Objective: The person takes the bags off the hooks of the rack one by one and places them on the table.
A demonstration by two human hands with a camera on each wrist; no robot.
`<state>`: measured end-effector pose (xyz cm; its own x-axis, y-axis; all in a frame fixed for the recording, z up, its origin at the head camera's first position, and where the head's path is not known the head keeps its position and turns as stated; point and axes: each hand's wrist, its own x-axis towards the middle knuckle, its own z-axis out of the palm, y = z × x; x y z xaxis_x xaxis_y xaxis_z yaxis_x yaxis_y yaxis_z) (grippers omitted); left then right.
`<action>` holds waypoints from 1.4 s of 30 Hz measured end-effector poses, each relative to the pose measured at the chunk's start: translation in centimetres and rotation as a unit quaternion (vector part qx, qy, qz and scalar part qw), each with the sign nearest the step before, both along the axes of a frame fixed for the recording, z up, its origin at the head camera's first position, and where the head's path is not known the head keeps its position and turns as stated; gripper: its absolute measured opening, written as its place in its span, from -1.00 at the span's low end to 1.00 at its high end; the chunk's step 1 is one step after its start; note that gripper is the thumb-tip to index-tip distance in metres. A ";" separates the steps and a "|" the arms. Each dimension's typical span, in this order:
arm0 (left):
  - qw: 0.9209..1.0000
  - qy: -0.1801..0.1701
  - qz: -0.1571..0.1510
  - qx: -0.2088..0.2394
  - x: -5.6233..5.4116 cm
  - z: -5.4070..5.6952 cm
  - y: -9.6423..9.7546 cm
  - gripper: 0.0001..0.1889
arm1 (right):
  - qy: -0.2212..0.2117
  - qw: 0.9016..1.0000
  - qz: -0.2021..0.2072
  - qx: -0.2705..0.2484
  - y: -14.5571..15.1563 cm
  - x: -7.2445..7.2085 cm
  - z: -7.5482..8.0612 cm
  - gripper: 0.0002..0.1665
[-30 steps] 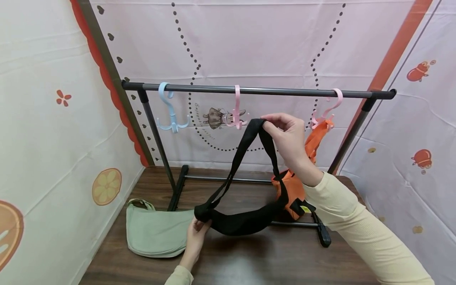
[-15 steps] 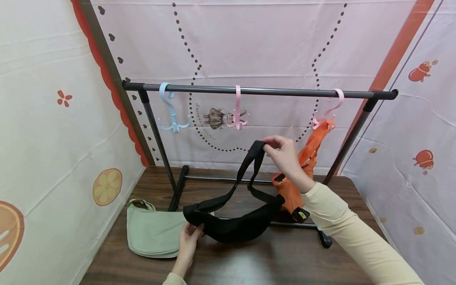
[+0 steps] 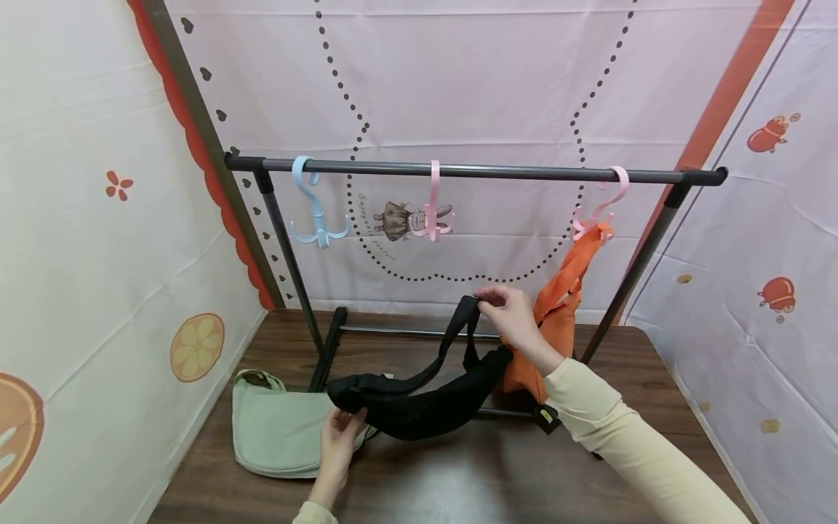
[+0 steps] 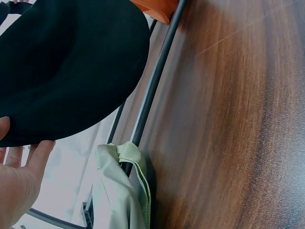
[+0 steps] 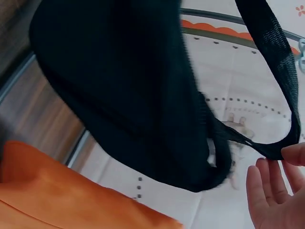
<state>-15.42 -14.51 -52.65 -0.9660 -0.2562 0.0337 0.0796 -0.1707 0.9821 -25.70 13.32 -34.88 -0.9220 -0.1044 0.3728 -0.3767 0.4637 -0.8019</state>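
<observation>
A black shoulder bag (image 3: 425, 411) is held up between both hands, above the tabletop. My left hand (image 3: 339, 444) pinches its left end from below; in the left wrist view the thumb and fingers (image 4: 40, 155) grip the lower edge. The top of its strap (image 3: 452, 327) is pinched by my right hand (image 3: 513, 316), which the right wrist view (image 5: 281, 191) shows with thumb and fingertips on the webbing. Behind the right hand, an orange bag (image 3: 556, 313) hangs from a pink hook (image 3: 599, 211). A pale green bag (image 3: 281, 429) lies just left of my left hand.
A black metal rack (image 3: 511, 172) stands on the wooden table (image 3: 458, 480), its bar spanning the view. From the bar hang a blue hook (image 3: 317, 211) at left and another pink hook (image 3: 433, 207) in the middle. Printed cloth (image 3: 471, 80) covers the walls.
My right hand has come down with the strap, which now sags lower. My left hand has shifted slightly left and down with the black bag's end. The bag's body tilts more, right end higher.
</observation>
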 end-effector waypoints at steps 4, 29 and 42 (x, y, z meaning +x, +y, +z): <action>1.000 -0.008 0.002 -0.003 -0.1 0.3 -0.1 -0.81 | -0.011 1.000 -0.004 -0.009 0.3 0.1 -0.8 -0.75; 0.999 0.029 0.026 -0.005 -0.1 1.5 -1.1 -0.82 | -0.099 0.971 0.070 -0.204 3.1 5.3 -8.3 -0.43; 1.000 0.027 0.001 0.002 0.3 1.2 -1.2 -0.84 | -0.168 0.943 0.037 -0.284 2.3 8.9 -14.3 -0.55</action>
<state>-15.11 -15.66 -51.50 -0.9623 -0.2587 0.0846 0.1324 -0.1736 0.9759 -16.78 15.65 -49.22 -0.9961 -0.0443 0.0757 -0.0713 -0.0935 -0.9931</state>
